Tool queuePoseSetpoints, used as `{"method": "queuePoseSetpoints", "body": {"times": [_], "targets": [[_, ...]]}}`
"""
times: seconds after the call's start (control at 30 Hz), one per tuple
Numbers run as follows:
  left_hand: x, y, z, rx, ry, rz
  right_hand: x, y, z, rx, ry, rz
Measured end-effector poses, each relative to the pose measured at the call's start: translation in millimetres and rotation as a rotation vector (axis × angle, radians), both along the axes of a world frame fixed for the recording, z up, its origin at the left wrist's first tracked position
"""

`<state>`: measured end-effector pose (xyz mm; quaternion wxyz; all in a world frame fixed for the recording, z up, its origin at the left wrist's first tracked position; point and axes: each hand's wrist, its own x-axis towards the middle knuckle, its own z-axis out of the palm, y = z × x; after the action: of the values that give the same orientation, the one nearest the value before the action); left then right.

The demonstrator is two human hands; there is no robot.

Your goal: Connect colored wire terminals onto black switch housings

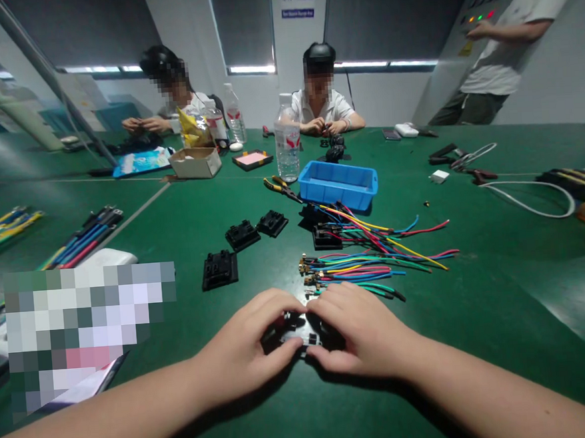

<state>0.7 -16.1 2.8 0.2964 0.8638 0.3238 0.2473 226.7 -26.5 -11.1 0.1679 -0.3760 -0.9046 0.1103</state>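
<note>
My left hand (253,338) and my right hand (363,331) meet close in front of me, low over the green table. Between them they grip a small black plastic part (311,341) by its two sides, thumbs at the near edge and fingers round the far one. Most of this part is covered by my fingers. Just past my right hand lies a bundle of coloured wires (361,267) with brass-coloured metal ends pointing left. Beyond my left hand, several square black plastic pieces with raised ribs rest on the table, the closest being one black piece (219,269).
A blue plastic bin (337,186) stands behind the wires, beside yellow-handled pliers (283,189) and a water bottle (287,139). Papers (85,340) lie at left, near more wire bundles (90,233). A white cable (537,205) loops at right. Two people sit opposite; another stands at right.
</note>
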Motion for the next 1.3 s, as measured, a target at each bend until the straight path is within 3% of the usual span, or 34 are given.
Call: {"method": "queuePoseSetpoints", "body": {"times": [0.37, 0.77, 1.07, 1.3], "targets": [[-5, 8, -7.3, -0.077, 0.066, 0.044, 1, 5, 0.8, -0.01, 0.075, -0.062], [-6, 12, -9.5, -0.022, 0.163, 0.005, 4, 10, 0.1, -0.024, 0.015, -0.057], [-11, 10, -7.3, -0.104, 0.075, 0.002, 7, 11, -1.4, -0.07, 0.138, -0.045], [-7, 10, -3.4, -0.048, 0.154, -0.005, 8, 13, -0.4, 0.072, 0.128, 0.037]]}}
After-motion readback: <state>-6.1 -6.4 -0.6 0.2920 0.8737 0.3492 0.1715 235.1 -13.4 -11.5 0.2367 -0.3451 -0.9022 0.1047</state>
